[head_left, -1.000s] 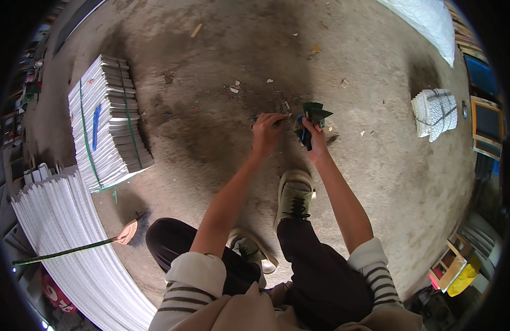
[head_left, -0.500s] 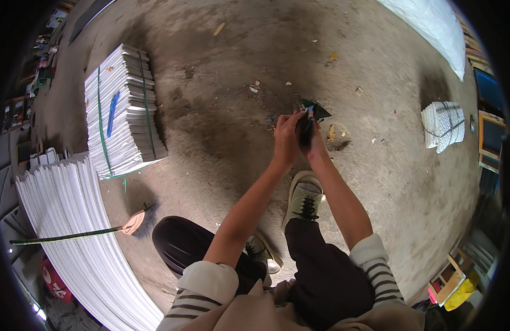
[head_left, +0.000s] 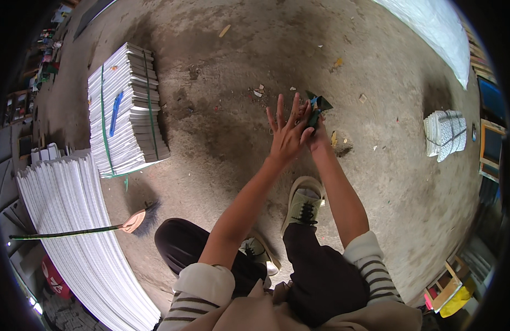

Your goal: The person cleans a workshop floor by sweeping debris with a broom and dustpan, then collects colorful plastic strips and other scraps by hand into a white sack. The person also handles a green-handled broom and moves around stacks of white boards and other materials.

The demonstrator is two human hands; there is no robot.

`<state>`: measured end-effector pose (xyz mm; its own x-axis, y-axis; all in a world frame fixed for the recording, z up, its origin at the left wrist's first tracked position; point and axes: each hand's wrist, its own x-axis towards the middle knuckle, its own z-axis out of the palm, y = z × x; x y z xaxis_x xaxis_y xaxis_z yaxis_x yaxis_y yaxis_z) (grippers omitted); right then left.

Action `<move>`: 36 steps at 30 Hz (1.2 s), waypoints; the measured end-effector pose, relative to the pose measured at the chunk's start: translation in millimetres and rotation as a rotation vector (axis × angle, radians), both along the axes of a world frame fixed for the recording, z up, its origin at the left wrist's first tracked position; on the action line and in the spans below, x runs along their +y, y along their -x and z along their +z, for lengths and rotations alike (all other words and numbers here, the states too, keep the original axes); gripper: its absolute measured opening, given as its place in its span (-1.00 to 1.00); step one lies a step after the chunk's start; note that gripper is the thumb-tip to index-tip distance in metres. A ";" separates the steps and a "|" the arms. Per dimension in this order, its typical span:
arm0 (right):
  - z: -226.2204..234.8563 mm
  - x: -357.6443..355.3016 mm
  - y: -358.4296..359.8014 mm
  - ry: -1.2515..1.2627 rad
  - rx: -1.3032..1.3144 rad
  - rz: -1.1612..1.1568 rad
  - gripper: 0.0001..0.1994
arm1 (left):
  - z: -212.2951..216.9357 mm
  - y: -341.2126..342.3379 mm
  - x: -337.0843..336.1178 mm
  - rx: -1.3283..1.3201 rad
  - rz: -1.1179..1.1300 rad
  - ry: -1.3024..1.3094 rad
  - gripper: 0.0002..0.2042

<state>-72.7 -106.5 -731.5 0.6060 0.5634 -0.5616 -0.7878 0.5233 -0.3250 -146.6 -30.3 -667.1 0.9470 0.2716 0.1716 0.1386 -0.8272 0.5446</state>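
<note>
My left hand (head_left: 286, 134) is raised in front of me with its fingers spread wide, its palm pressed against the side of my right hand. My right hand (head_left: 317, 132), mostly hidden behind the left, grips a small dark green and blue object (head_left: 317, 106) that sticks out above the fingers. What the object is cannot be made out. Both arms wear striped sleeves. Below the hands are my light shoe (head_left: 303, 203) and dark trouser legs on the dusty concrete floor (head_left: 222, 132).
A strapped stack of white sheets (head_left: 125, 110) lies to the left, a long row of white sheets (head_left: 67, 231) nearer left, a broom (head_left: 100, 227) beside it. A small tied white bundle (head_left: 445, 132) sits right. Scraps litter the floor; frames line the right edge.
My left hand, which was pinching near the object, has opened and spread flat against my right hand. Both hands have come up higher toward the camera.
</note>
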 end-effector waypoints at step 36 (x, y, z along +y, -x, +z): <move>516.0 80.2 -345.6 -0.113 -0.042 -0.443 -0.74 | 496.7 -392.4 178.4 -0.117 -0.066 0.619 -0.87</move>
